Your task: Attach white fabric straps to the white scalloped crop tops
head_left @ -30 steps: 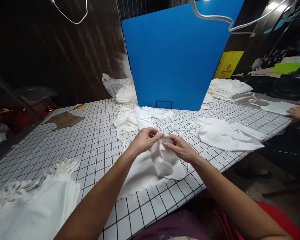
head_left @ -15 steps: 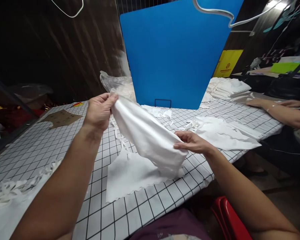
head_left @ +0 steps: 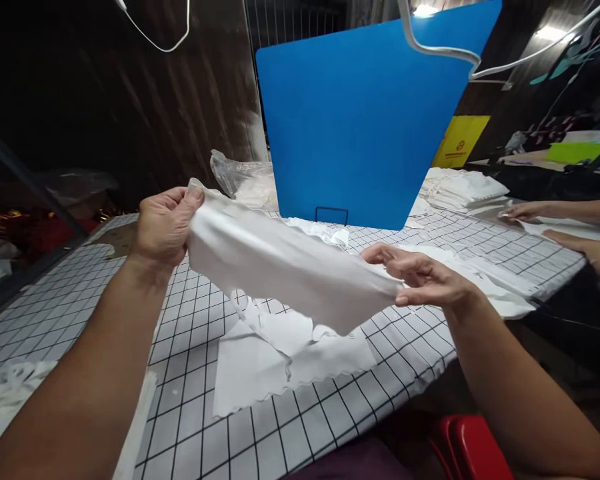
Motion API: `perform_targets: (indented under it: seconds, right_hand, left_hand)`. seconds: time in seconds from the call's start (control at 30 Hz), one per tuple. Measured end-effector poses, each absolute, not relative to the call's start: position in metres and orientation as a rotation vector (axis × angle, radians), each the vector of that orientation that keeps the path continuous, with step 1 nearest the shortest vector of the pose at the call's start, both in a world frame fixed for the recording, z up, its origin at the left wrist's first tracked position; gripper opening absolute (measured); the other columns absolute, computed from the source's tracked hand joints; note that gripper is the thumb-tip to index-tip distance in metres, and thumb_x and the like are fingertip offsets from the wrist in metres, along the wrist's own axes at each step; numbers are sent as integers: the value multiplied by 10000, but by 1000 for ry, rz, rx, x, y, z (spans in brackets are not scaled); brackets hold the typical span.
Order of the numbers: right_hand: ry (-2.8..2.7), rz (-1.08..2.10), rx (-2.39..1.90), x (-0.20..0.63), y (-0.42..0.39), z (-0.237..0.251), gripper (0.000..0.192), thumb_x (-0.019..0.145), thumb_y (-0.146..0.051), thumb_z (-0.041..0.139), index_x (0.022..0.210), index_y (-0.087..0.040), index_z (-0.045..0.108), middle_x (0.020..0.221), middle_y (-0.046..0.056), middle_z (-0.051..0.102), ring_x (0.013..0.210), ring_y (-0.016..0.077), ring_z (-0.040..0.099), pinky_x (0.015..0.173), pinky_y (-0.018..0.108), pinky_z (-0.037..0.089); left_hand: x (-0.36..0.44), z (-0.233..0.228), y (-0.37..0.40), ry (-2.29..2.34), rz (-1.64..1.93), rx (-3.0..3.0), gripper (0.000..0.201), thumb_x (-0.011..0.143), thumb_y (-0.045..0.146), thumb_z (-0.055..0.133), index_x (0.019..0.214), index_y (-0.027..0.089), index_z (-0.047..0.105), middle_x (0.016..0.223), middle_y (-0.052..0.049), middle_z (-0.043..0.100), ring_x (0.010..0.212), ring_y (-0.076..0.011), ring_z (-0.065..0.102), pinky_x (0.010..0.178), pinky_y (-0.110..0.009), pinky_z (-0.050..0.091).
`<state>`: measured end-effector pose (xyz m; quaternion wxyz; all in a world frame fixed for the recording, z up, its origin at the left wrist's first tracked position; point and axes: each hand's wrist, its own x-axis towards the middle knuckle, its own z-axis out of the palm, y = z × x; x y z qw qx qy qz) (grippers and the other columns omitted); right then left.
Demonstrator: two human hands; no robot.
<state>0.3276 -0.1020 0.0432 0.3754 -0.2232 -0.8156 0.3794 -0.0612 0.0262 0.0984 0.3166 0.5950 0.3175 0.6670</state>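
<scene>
My left hand (head_left: 163, 225) and my right hand (head_left: 423, 276) hold a white cloth piece (head_left: 285, 270) stretched between them above the table. The left grips its upper left corner, the right pinches its right end. Under it a flat white cloth with a scalloped edge (head_left: 275, 363) lies on the white grid-pattern table (head_left: 195, 427). Loose white strips (head_left: 320, 231) lie just behind, in front of the blue board.
An upright blue board (head_left: 365, 120) stands at the table's back. A clear plastic bag (head_left: 240, 179) lies to its left, a stack of folded white cloth (head_left: 460, 188) to its right. Another person's hands (head_left: 527, 211) rest at the right edge. White cloth lies at bottom left (head_left: 10, 393).
I lifted the cloth from the table; my left hand rose up and to the left and my right hand moved right, pulling the piece out between them.
</scene>
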Motion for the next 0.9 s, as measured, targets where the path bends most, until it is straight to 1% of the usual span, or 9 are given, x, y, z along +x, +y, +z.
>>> perform_targets:
  seconds: [0.1,0.2,0.3,0.4,0.53,0.6,0.7,0.8,0.9]
  right_hand:
    - [-2008,1066,-431,320,-96,42,235,782,-315,787,700,-179,614,1241,67,577,1164,252,532,959,438,475]
    - [-1936,1119,-629,312,-78,42,269,811,-306,769,711,-165,563,1290,88,563,1090,220,575,858,380,526]
    - [-1863,1139,-945,304,-43,41,376,758,-385,808,711,-170,503,1060,81,627,818,144,587,649,297,523]
    - [-1745,872,-1201,294,4,51,406,677,-393,862,773,-180,530,801,15,588,660,105,504,553,261,455]
    - [-1711,261,-1269,285,58,98,418,673,-286,860,963,-117,611,867,23,602,777,119,545,690,276,450]
    - [-1724,125,-1216,284,69,126,320,794,-336,756,937,-85,620,850,13,578,828,114,556,751,275,420]
    - [-1736,-70,-1157,288,56,142,205,853,-393,700,825,-216,601,881,21,574,900,181,565,769,328,456]
    - [-1886,-278,-1100,296,14,100,216,861,-425,696,757,-296,557,894,51,556,947,254,544,768,411,482]
    - [-2136,65,-1034,305,-38,12,128,882,-289,659,801,-248,568,881,54,571,882,223,545,744,394,482]
  left_hand:
    - [-69,92,27,919,1638,1600,386,659,455,859,744,113,698,593,12,623,488,-73,473,431,-193,365]
    - [-80,79,38,1016,1464,1649,405,674,500,825,773,125,706,635,1,655,508,-93,513,464,-199,396]
    - [-92,71,62,1149,1287,1762,300,719,407,796,708,128,686,601,20,640,501,-88,508,465,-182,377]
    - [-99,83,91,1392,1260,1952,214,781,206,734,621,108,630,495,72,554,471,-55,444,460,-147,345]
    - [-101,141,127,1613,1464,2037,88,828,63,646,748,30,628,519,125,509,530,-12,413,551,-89,367]
    - [-101,174,130,1755,1626,2099,125,835,116,660,832,-7,643,597,115,550,570,-15,438,638,-122,431]
    - [-105,194,104,1769,1649,2299,308,912,232,562,1000,-48,657,754,65,606,694,-31,535,813,-273,484]
    - [-116,154,48,1732,1453,2557,321,926,228,519,1116,32,687,810,40,574,811,-71,575,929,-403,445]
    - [-131,63,-14,1419,1163,2686,204,863,200,600,1009,131,725,876,1,648,782,-120,586,858,-349,517]
